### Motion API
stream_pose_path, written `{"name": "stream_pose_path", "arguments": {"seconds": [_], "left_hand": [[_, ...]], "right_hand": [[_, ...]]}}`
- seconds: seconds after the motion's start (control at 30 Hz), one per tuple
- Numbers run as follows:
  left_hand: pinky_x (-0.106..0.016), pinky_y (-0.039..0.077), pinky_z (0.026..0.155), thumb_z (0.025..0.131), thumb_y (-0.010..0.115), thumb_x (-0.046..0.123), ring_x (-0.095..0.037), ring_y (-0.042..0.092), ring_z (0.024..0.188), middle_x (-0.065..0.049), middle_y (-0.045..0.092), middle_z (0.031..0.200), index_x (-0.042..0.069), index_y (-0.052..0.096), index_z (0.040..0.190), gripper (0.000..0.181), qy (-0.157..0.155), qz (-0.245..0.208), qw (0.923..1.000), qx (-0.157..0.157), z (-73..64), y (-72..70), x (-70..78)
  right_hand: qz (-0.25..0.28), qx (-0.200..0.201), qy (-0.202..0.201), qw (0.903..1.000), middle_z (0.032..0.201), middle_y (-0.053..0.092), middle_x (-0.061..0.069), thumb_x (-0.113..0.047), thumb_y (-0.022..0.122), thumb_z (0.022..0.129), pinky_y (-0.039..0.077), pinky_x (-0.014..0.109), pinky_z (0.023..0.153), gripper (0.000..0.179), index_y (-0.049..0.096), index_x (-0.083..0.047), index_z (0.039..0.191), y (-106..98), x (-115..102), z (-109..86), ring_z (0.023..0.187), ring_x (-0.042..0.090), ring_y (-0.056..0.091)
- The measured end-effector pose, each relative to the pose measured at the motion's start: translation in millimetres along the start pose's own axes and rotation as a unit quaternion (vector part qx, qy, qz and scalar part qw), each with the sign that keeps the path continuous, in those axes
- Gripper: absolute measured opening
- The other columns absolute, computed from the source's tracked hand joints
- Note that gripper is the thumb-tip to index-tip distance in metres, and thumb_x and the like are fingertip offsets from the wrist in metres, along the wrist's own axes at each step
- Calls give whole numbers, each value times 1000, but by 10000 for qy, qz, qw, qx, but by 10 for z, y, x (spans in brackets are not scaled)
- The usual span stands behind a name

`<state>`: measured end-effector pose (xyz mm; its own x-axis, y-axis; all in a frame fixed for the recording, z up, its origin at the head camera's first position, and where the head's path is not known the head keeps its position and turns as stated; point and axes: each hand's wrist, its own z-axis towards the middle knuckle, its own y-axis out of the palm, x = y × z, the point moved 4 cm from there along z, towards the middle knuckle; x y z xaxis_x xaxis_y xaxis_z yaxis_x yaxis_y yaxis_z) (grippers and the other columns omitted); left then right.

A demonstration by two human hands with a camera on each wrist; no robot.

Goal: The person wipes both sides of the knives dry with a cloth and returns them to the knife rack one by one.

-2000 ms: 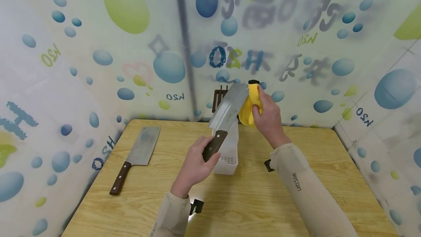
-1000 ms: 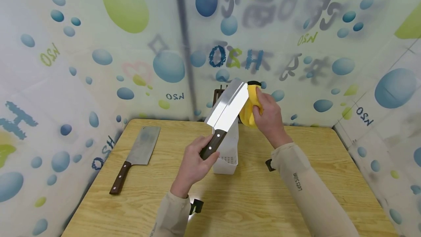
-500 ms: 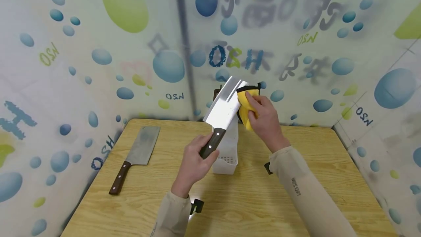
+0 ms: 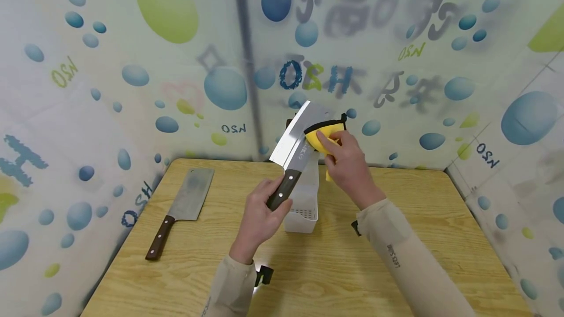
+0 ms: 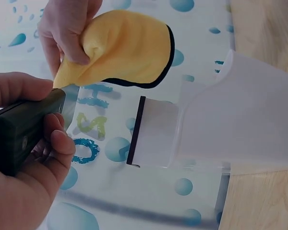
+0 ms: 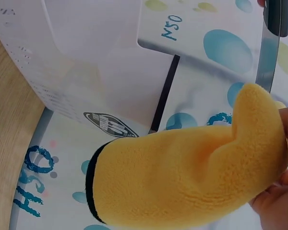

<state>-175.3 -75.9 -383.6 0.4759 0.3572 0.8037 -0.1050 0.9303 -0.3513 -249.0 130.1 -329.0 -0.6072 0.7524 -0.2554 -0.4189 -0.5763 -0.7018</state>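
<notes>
My left hand (image 4: 261,214) grips the dark wooden handle of a cleaver (image 4: 296,140), held up with its broad shiny blade tilted up and to the right. In my right hand (image 4: 350,168) is a yellow cloth with black edging (image 4: 320,137), pinched between thumb and fingers and lying over the blade's right edge. The left wrist view shows the cloth (image 5: 129,48) hanging just beyond the handle (image 5: 26,127). Seen from the right wrist, the cloth (image 6: 182,177) droops from the fingers and hides most of the blade.
A second cleaver (image 4: 191,194) lies on the left of the wooden table (image 4: 396,268), handle toward me. Behind the raised cleaver stands a white holder with a perforated front (image 4: 301,221). A wall with printed bubbles (image 4: 224,89) closes off the back.
My right hand has moved the cloth left and down, from the blade's upper right edge onto its face. The blade has turned slightly, its glare shifting. My left hand keeps its grip.
</notes>
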Motion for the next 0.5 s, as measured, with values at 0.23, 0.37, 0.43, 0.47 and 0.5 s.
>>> {"name": "stream_pose_path", "arguments": {"seconds": [0.23, 0.37, 0.43, 0.47, 0.5], "left_hand": [[-26, 43, 57, 84, 75, -2, -18, 54, 72, -13, 65, 98, -2, 64, 137, 54, -57, -22, 10000, 47, 9, -2, 13], [-26, 44, 57, 84, 75, -2, -18, 54, 71, -13, 65, 97, -2, 65, 136, 53, -43, -49, 9999, 89, 12, -1, 4], [-26, 44, 57, 84, 75, -2, -18, 55, 71, -13, 65, 96, -2, 65, 136, 52, -22, -48, 9999, 106, 16, 0, 2], [-26, 44, 57, 84, 75, -2, -17, 55, 71, -13, 65, 95, -2, 65, 135, 52, -13, -52, 9999, 118, 18, 1, -4], [-26, 44, 57, 84, 75, -3, -17, 55, 70, -13, 65, 95, -2, 65, 135, 52, -18, -50, 9999, 121, 21, 2, -6]], "right_hand": [[-135, -199, -186, 9995, 117, 57, 27, 7, 65, 91, 54, 47, 94, 51, 64, -8, 141, 17, -76, -16, 104, 40, 56], [-164, -346, -291, 9988, 117, 56, 27, 7, 65, 91, 55, 47, 93, 52, 63, -8, 142, 20, -108, -22, 105, 41, 56], [-154, -393, -388, 9984, 117, 57, 27, 7, 64, 91, 55, 48, 91, 52, 64, -7, 141, 14, -131, -20, 104, 41, 57], [-155, -419, -437, 9980, 116, 57, 27, 8, 63, 91, 55, 48, 89, 52, 64, -7, 141, 15, -140, -20, 103, 41, 57], [-153, -446, -473, 9978, 116, 57, 26, 8, 62, 91, 54, 48, 88, 52, 65, -7, 140, 12, -150, -20, 102, 40, 58]]}}
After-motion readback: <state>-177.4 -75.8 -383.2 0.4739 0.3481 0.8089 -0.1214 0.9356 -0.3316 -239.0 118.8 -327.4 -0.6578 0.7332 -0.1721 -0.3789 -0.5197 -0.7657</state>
